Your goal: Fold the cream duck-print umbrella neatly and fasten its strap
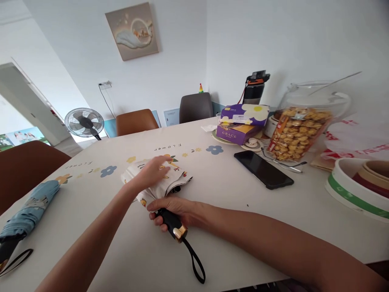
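Note:
A white folding umbrella (pixel 174 178) with a small yellow and red print lies on the table in front of me. Its canopy is folded down in loose pleats. My right hand (pixel 178 209) is wrapped around the black handle (pixel 171 223), near where it meets the cloth. A gold cap ends the handle, and a black wrist strap (pixel 194 259) hangs from it onto the tabletop. My left hand (pixel 153 172) rests over the canopy with its fingers stretched out, slightly blurred. The cloth beneath that palm is hidden.
A rolled blue umbrella (pixel 33 209) lies at the left edge of the table (pixel 231 243). To the right are a phone (pixel 263 168), glasses (pixel 285 162), purple boxes (pixel 235 132), a pitcher (pixel 306 125) with packaged snacks and tape rolls (pixel 358 186). Chairs (pixel 136 121) stand behind.

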### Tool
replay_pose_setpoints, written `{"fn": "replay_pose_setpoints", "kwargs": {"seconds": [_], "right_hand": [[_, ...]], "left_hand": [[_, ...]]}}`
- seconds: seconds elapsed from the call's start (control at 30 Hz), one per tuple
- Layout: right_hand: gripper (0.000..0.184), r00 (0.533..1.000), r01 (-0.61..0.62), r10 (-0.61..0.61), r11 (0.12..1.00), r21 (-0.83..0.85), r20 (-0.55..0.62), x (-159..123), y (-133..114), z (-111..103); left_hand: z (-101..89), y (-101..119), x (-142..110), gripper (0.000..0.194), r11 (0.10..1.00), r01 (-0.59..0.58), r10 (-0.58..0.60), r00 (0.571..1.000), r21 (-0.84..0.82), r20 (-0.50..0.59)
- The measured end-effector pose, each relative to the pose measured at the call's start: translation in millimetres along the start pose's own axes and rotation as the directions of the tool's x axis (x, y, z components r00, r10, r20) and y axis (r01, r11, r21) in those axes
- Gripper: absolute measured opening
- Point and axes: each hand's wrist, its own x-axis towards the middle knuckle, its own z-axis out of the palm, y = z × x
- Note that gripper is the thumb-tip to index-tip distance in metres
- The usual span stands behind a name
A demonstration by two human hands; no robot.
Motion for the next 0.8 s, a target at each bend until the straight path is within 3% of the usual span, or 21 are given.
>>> {"fn": "replay_pose_setpoints", "kwargs": {"seconds": [0.07, 0.13, 0.23, 0.33, 0.4, 0.47, 0.57, 0.67, 0.8], "right_hand": [[0.017, 1.000, 0.001, -0.001, 1.000, -0.004, 0.011, -1, 0, 1], [0.018, 1.000, -0.005, 0.005, 1.000, -0.011, 0.007, -2, -1, 1], [0.020, 1.000, -0.015, 0.015, 1.000, -0.018, -0.004, -3, -1, 3], [0.021, 1.000, -0.013, 0.013, 1.000, -0.017, -0.006, -4, -2, 3], [0.020, 1.000, -0.006, 0.006, 1.000, -0.007, 0.008, -5, -2, 3], [0.018, 1.000, 0.001, -0.001, 1.000, 0.005, 0.017, -5, -2, 3], [0.016, 1.000, 0.007, -0.007, 1.000, 0.012, -0.012, -3, -1, 1], [0.017, 0.998, 0.013, -0.013, 1.000, 0.001, -0.054, -2, 0, 0], [0.024, 0.995, 0.062, -0.062, 0.998, -0.011, -0.077, -7, -2, 5]], "left_hand": [[15.3, 8, 14, 0.022, 0.981, -0.098, 0.052, 0.965, 0.168, 0.256], [26.5, 6, 26, 0.022, 0.919, -0.197, 0.048, 0.915, 0.340, 0.400], [34.7, -7, 40, 0.025, 0.830, -0.247, 0.006, 0.901, 0.500, 0.435], [33.7, -15, 45, 0.020, 0.822, -0.247, 0.029, 0.918, 0.513, 0.396], [26.6, -14, 45, 0.019, 0.851, -0.253, 0.116, 0.945, 0.460, 0.305], [13.0, -7, 39, 0.021, 0.895, -0.230, 0.191, 0.972, 0.383, 0.138], [-17.2, 13, 21, 0.024, 0.951, -0.150, 0.187, 0.975, 0.270, -0.118], [-47.4, 31, -10, 0.022, 0.961, -0.156, 0.224, 0.923, 0.229, -0.312], [-66.7, 27, -58, 0.015, 0.994, -0.087, 0.108, 0.845, 0.065, -0.523]]}}
